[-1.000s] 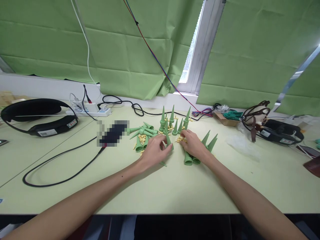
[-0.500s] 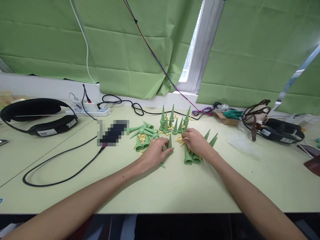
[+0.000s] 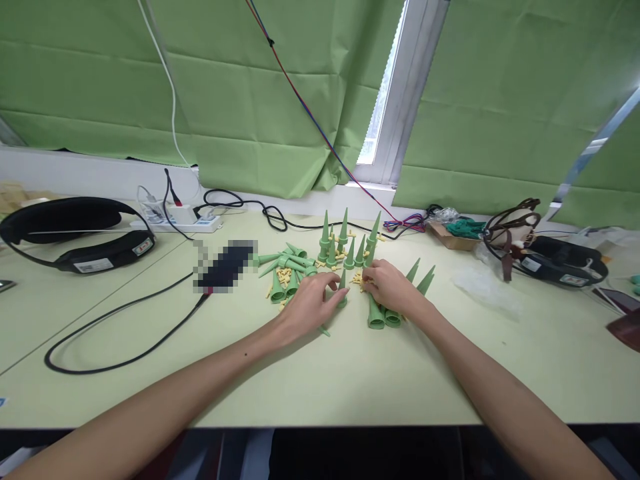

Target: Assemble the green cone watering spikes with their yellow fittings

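Observation:
My left hand (image 3: 306,305) rests on the pale green table (image 3: 320,373), its fingers closed round a small upright green cone (image 3: 342,288). My right hand (image 3: 391,288) lies just right of it, fingers curled in a pinch over a scatter of small yellow pieces (image 3: 359,281); what it holds is too small to make out. Several green cones (image 3: 344,240) stand upright behind the hands. Others lie in a heap (image 3: 287,267) with more yellow pieces to the left. A few cones (image 3: 379,315) lie under my right wrist.
A black headset (image 3: 75,233) lies at far left, with a power strip (image 3: 175,219) and black cables (image 3: 120,333) trailing across the table. A blurred dark object (image 3: 226,265) sits left of the heap. More gear and a cardboard tray (image 3: 453,235) lie at right. Green curtains hang behind.
The cone in my left hand has gone from tilted to upright on the table. My right hand has drawn slightly towards the yellow pieces.

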{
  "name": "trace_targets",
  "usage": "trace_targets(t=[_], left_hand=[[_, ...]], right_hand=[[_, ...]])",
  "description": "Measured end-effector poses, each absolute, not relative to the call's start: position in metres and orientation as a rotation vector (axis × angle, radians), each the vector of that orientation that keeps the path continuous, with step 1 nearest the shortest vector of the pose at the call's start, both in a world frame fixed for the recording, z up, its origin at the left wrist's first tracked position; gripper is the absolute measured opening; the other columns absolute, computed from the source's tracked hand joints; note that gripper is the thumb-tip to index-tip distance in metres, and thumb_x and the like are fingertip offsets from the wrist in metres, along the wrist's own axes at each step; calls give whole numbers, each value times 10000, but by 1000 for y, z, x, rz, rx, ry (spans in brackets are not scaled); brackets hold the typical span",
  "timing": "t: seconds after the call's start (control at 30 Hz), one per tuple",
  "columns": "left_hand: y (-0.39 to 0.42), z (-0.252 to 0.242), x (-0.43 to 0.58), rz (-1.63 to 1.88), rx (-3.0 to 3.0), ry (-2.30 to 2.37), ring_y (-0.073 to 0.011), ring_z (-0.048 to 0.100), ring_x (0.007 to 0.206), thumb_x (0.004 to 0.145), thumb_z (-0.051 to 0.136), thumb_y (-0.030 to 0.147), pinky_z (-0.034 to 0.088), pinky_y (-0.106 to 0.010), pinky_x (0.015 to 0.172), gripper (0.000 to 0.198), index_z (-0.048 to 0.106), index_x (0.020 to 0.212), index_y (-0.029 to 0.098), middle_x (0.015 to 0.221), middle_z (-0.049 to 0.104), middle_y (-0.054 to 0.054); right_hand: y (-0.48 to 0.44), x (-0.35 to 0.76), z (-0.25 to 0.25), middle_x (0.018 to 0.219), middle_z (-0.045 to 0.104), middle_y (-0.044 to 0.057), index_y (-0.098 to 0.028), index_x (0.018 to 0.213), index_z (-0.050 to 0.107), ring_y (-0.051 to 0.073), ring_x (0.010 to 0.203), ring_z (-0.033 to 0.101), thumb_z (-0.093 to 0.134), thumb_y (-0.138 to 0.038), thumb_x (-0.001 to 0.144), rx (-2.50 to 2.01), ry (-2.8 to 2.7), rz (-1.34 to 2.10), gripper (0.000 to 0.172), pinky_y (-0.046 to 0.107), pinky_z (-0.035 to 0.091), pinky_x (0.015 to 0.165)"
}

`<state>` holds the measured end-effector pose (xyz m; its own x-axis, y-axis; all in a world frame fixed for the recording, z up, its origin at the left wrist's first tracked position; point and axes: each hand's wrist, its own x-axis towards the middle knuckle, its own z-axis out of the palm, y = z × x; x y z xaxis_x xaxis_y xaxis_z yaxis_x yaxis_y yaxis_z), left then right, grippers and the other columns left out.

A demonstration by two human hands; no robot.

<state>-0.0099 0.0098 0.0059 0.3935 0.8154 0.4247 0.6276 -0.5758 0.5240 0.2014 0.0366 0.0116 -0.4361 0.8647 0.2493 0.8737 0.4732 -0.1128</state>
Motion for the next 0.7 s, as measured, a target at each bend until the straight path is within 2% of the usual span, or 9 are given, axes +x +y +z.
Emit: trace_targets(t=[0.17,0.37,0.53,0.7], left_hand=[[10,5,-10,992,2380,1237,-147,554,588,886,574,332,436,-302,667,172,629,959,187,864,678,-33],[11,4,-10,942,2364,1207,-134,517,539,923,517,292,401,-274,600,138,604,918,186,752,623,-6],[13,3,-12,942,2369,1240,-134,513,542,930,514,286,397,-270,618,117,582,921,191,700,583,17],[14,1,-13,968,2356,1248,-141,524,552,922,534,293,404,-275,614,143,584,1010,192,700,573,16]], right_hand=[[36,201,12,808,595,94,-155,805,683,239,828,554,628,-217,891,-1461,-2490,-67,119,313,393,716],[36,200,10,789,582,77,-160,770,667,207,778,529,593,-142,883,-1469,-2471,-43,137,290,367,688],[37,199,7,783,577,63,-165,733,639,198,781,520,587,-99,865,-1455,-2456,-34,156,283,356,689],[38,199,6,762,566,57,-169,694,601,200,771,516,575,-84,857,-1451,-2444,-27,186,287,360,682]])
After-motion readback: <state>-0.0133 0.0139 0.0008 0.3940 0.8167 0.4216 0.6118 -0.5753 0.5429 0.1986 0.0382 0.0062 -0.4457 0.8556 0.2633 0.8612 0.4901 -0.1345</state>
